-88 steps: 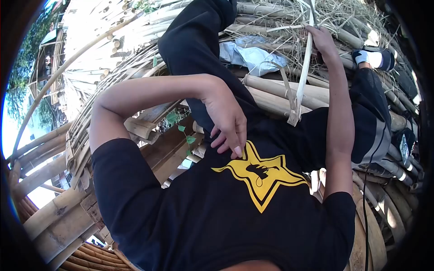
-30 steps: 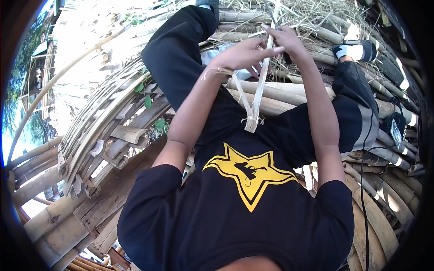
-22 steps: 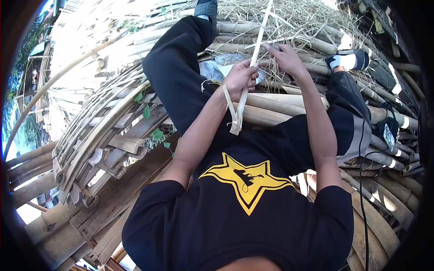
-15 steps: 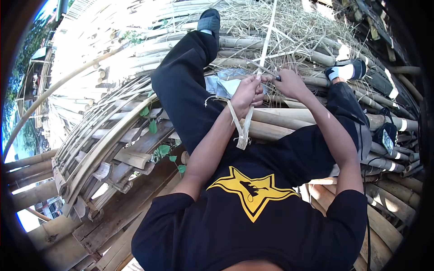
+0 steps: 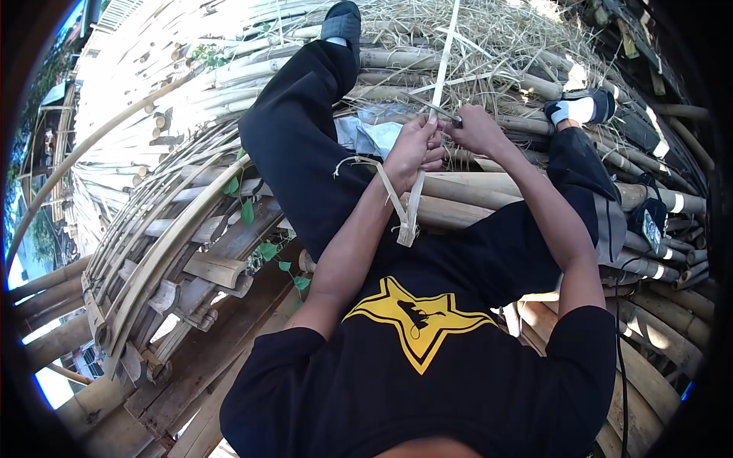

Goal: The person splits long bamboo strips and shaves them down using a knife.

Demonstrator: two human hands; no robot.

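Note:
My left hand (image 5: 414, 146) is closed around a long, pale bamboo strip (image 5: 444, 61). The strip runs from the top of the view down through my fingers to my lap. At its lower end a thin sliver bends back and curls beside my left wrist. My right hand (image 5: 479, 130) grips a knife (image 5: 438, 106) by its dark handle. The narrow blade points up and left and crosses the strip just above my left thumb. Whether its edge cuts into the strip is too small to tell.
Bamboo poles (image 5: 466, 187) lie under and around my legs. Dry shavings (image 5: 504, 61) are heaped ahead. A crumpled whitish sheet (image 5: 374, 136) lies by my left knee. Split bamboo pieces (image 5: 221, 267) are stacked at left. A dark pouch-like object (image 5: 651, 221) and a cable (image 5: 622, 382) are at right.
The view has shifted slightly, so hands and legs appear a little higher and further left. The curled sliver stands in a wider arc. Both hands keep their holds.

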